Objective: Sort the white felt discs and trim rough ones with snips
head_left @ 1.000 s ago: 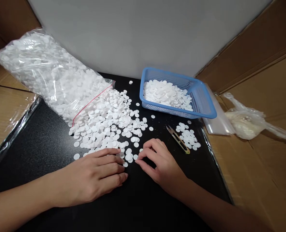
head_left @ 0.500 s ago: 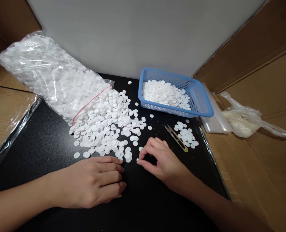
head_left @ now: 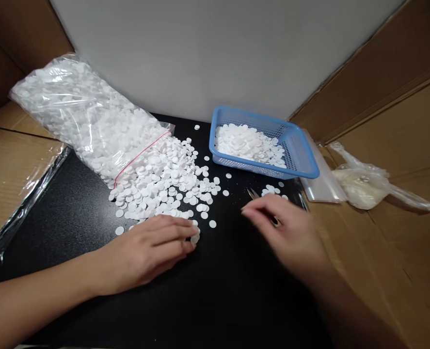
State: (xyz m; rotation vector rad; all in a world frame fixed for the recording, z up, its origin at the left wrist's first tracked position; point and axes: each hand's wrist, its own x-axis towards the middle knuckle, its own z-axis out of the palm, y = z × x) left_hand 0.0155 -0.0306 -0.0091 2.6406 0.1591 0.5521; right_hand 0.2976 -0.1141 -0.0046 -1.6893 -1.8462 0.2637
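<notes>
A heap of small white discs spills from an open clear zip bag onto a black table top. My left hand lies flat at the near edge of the heap, fingers stretched out and fingertips touching a few discs. Smeared by motion, my right hand hovers over thread snips and a small separate group of discs, covering most of both. Whether its fingers hold a disc cannot be made out. A blue plastic basket partly filled with discs stands behind.
A grey wall panel closes the back. Cardboard sheets flank the table on both sides. Right of the basket lie a flat clear bag and a crumpled plastic bag of pale material. Clear film lines the left edge.
My right hand has swung from the near edge of the heap to the right, over the snips and small group of discs. My left hand slid slightly forward onto the heap's edge.
</notes>
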